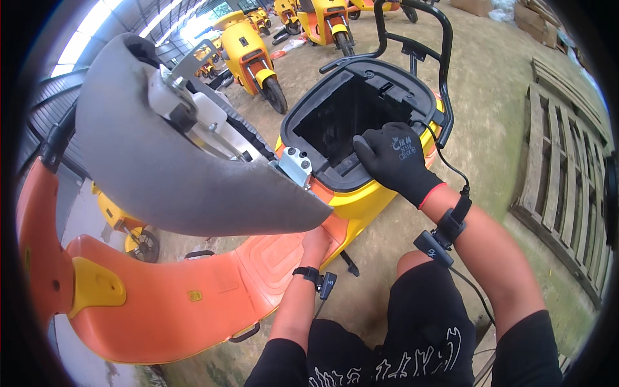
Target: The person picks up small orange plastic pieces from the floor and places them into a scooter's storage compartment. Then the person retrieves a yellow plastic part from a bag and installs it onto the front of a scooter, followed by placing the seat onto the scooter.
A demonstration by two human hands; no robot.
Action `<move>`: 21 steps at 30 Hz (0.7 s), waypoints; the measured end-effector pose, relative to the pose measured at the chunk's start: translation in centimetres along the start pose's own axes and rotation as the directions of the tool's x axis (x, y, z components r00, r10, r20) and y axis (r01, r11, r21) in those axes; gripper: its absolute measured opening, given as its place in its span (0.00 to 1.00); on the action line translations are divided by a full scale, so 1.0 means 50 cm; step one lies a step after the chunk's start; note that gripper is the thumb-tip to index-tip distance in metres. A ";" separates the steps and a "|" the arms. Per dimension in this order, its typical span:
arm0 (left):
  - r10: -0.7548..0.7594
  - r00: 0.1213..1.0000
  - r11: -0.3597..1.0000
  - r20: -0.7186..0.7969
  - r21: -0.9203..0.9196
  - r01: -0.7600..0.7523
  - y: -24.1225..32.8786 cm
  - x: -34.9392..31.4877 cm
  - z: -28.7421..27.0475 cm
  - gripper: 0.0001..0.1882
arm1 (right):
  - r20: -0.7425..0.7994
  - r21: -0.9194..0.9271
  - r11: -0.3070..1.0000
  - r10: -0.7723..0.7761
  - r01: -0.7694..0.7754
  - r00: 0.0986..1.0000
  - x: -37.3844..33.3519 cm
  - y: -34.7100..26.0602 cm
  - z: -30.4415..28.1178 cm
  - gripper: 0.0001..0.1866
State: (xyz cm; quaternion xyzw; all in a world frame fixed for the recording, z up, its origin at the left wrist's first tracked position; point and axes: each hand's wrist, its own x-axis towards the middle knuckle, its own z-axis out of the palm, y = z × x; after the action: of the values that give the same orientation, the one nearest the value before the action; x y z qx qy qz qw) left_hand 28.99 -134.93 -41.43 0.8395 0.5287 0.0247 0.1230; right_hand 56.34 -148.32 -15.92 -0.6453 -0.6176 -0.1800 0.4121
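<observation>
An orange and yellow electric scooter (pixel 187 290) stands before me, its grey seat (pixel 129 155) tipped up toward the handlebar side. Behind the seat hinge (pixel 296 166) the black storage box (pixel 306 119) lies uncovered. My right hand (pixel 394 158), in a black glove, is at the box's near right rim, its fingers curled in. Whatever they hold, if anything, is hidden by the hand. Below the seat's lower edge my left hand (pixel 316 244) reaches against the orange body by the footboard. The seat and the wrist hide its fingers.
A black tubular rack (pixel 446 71) rises behind the box. Wooden pallets (pixel 561 187) lie on the right, with cardboard boxes (pixel 538 26) beyond. Several yellow scooters (pixel 245 55) stand at the back. A strapped device (pixel 435 248) with a cable hangs from my right wrist.
</observation>
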 end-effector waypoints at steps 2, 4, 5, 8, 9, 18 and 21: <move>-0.002 0.999 1.000 -0.045 0.012 0.003 -0.001 0.010 0.017 0.05 | 0.019 0.014 1.000 0.006 -0.006 1.000 0.001 -0.001 -0.001 0.15; 0.058 0.991 0.994 -0.121 0.100 -0.046 0.006 0.021 0.033 0.08 | -0.062 0.006 1.000 -0.025 0.026 0.998 0.002 -0.002 -0.001 0.18; 0.067 0.987 0.995 -0.144 0.082 -0.055 0.008 0.026 0.034 0.09 | -0.045 -0.001 1.000 -0.006 0.006 0.999 0.004 -0.002 -0.001 0.18; 0.096 0.985 0.995 -0.146 0.007 -0.096 0.009 0.023 0.024 0.11 | -0.046 -0.002 1.000 0.002 -0.002 0.999 0.005 -0.001 -0.001 0.18; 0.112 0.986 0.993 -0.125 -0.032 -0.117 0.005 0.015 0.016 0.11 | -0.060 0.018 1.000 0.003 -0.002 0.998 0.004 0.000 -0.001 0.17; -0.147 0.860 -0.457 0.489 -0.805 0.379 -0.088 -0.097 -0.032 0.13 | -0.089 -0.032 0.999 -0.016 0.013 0.996 0.004 -0.006 -0.002 0.16; 0.035 0.883 -0.677 0.468 -0.639 0.365 -0.098 -0.136 -0.057 0.11 | -0.130 -0.022 0.998 -0.062 0.060 0.990 0.004 -0.015 -0.005 0.16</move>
State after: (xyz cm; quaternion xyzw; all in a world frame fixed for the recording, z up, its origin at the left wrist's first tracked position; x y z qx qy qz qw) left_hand 21.18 -138.50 -39.22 0.1040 0.3478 0.3597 0.8596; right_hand 55.74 -148.45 -15.40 -0.6165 -0.6072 -0.2399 0.4402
